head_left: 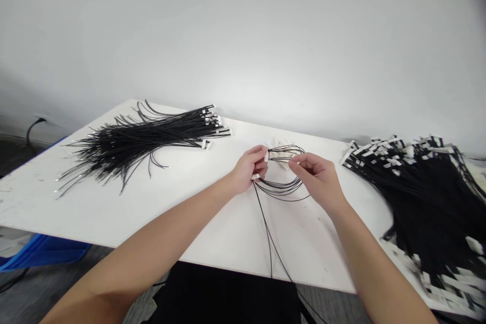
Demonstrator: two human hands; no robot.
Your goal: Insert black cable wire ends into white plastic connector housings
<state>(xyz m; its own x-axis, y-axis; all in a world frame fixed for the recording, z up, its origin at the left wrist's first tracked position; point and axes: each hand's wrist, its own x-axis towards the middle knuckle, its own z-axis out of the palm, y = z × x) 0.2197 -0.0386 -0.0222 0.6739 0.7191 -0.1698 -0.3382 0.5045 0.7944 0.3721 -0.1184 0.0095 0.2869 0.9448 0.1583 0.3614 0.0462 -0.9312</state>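
My left hand (250, 168) is closed on the white-connector end of a wiring harness (279, 187), a bundle of thin black wires with white plugs. From that hand the wires bend round in a loop to the right. At the loop's right side my right hand (313, 174) pinches the wires between thumb and fingers. Two loose wires hang from beneath the left hand past the table's front edge. Behind the loop, partly hidden by it, lies a small pile of off-white pieces (283, 144) whose kind I cannot make out.
A white table (212, 223) stands against a pale wall. On its left lies a pile of black wires (140, 134) with white connectors at the right end. A larger heap of black harnesses (429, 202) covers the right side. Below left is a blue bin (49, 250).
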